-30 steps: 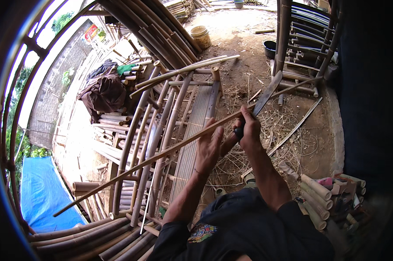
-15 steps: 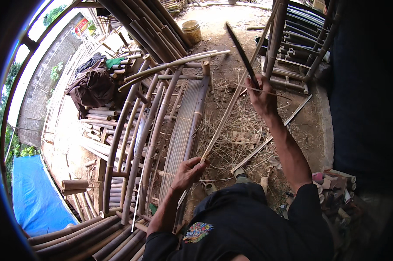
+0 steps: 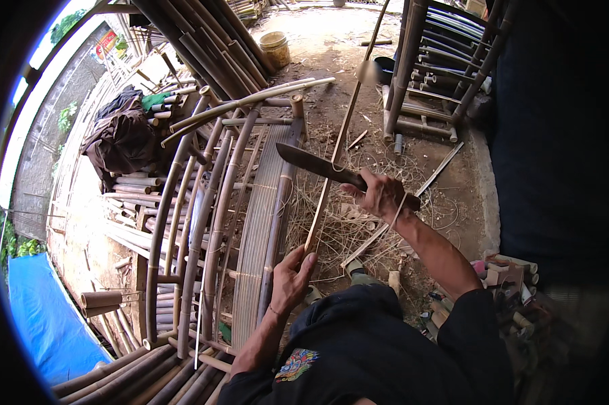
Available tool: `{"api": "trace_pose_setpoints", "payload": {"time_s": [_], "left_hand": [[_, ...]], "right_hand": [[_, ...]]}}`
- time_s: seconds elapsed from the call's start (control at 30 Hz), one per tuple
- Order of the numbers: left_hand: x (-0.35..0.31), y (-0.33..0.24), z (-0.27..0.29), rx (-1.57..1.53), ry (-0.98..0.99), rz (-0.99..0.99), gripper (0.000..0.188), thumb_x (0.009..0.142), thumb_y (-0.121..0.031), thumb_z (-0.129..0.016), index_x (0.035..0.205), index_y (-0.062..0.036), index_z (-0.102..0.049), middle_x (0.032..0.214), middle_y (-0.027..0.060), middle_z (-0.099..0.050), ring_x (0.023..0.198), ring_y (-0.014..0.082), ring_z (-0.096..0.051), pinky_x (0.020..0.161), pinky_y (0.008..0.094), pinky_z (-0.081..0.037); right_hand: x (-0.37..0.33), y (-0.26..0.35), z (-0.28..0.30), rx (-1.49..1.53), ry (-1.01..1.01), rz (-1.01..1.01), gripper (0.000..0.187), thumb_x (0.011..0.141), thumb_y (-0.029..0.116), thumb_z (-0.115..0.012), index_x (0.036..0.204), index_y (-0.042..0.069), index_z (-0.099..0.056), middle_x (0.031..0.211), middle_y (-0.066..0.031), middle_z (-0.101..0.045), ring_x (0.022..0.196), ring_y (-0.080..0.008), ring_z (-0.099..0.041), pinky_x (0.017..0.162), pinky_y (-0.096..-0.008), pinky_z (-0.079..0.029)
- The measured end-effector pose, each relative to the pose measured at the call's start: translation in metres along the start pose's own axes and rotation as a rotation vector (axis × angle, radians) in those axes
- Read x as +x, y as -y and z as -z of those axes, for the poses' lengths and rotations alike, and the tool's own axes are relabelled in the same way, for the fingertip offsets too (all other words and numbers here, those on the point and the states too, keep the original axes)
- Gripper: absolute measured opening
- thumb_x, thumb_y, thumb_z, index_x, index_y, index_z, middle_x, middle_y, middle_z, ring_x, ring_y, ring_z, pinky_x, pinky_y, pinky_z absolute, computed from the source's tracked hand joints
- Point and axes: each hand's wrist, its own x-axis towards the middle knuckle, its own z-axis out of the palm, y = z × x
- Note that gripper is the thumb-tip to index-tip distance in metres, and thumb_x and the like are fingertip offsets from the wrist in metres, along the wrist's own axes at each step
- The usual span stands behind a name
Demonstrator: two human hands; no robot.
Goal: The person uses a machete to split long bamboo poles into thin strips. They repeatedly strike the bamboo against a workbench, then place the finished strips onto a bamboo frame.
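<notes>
My left hand [image 3: 292, 278] is closed on the near end of a long, narrow bamboo strip [image 3: 320, 214], which runs away from me toward the top of the view. In my right hand [image 3: 383, 194] is the handle of a machete [image 3: 311, 165], its broad dark blade pointing left. That blade lies across the strip, partway along its length. A thin curled shaving [image 3: 399, 210] hangs by my right wrist. Left of my left hand stands a bamboo bench [image 3: 256, 202] with a slatted surface.
Shavings [image 3: 331, 233] litter the ground before me, with a pale bamboo slat [image 3: 434, 177] lying through them. Bamboo poles [image 3: 142, 182] are stacked at left near a blue tarp [image 3: 51, 317]. A bucket [image 3: 274, 50] stands far off; a bamboo rack [image 3: 429, 88] is at far right.
The machete has swung down and left from a raised, upright position onto the strip. My right hand came lower, and the strip now stands steeper. The whole view shifted slightly.
</notes>
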Motion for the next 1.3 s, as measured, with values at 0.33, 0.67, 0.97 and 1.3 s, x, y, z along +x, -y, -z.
{"api": "trace_pose_setpoints", "payload": {"time_s": [0.33,0.67,0.97,1.3], "left_hand": [[-0.093,0.053,0.034,0.034,0.008,0.155,0.027,0.095,-0.02,-0.061,0.105,0.0046,-0.065,0.076,0.0008,-0.062,0.071,0.0066,-0.052,0.063,0.0242,-0.045],[-0.089,0.059,0.059,0.077,0.078,0.262,0.034,0.098,-0.028,-0.055,0.09,0.0031,-0.066,0.063,-0.0027,-0.052,0.06,0.0045,-0.044,0.051,0.0239,-0.037],[0.033,-0.008,-0.007,-0.218,0.069,0.156,0.04,0.1,-0.035,-0.052,0.083,0.0004,-0.064,0.06,-0.0038,-0.048,0.053,0.0044,-0.042,0.046,0.0228,-0.032],[-0.041,0.032,0.007,0.056,0.109,0.092,0.04,0.099,-0.035,-0.052,0.086,0.0,-0.065,0.062,-0.001,-0.052,0.06,0.0055,-0.046,0.053,0.025,-0.038]], "right_hand": [[0.051,-0.109,0.048,-0.139,-0.054,-0.341,0.067,0.087,0.075,-0.04,0.082,0.011,-0.059,0.057,-0.0133,-0.061,0.056,-0.0342,-0.065,0.049,-0.0448,-0.048],[0.031,-0.08,0.043,0.036,-0.049,-0.129,0.067,0.091,0.071,-0.035,0.081,0.01,-0.059,0.05,-0.0022,-0.051,0.036,-0.0144,-0.048,0.031,-0.0334,-0.038],[-0.052,0.056,-0.011,0.107,-0.087,0.12,0.058,0.09,0.066,-0.047,0.076,0.01,-0.052,0.053,-0.0031,-0.051,0.04,-0.0185,-0.054,0.036,-0.0362,-0.044],[-0.007,-0.056,0.029,0.015,-0.003,-0.328,0.072,0.088,0.078,-0.03,0.084,0.012,-0.058,0.049,-0.0018,-0.05,0.039,-0.0146,-0.051,0.036,-0.0355,-0.042]]}}
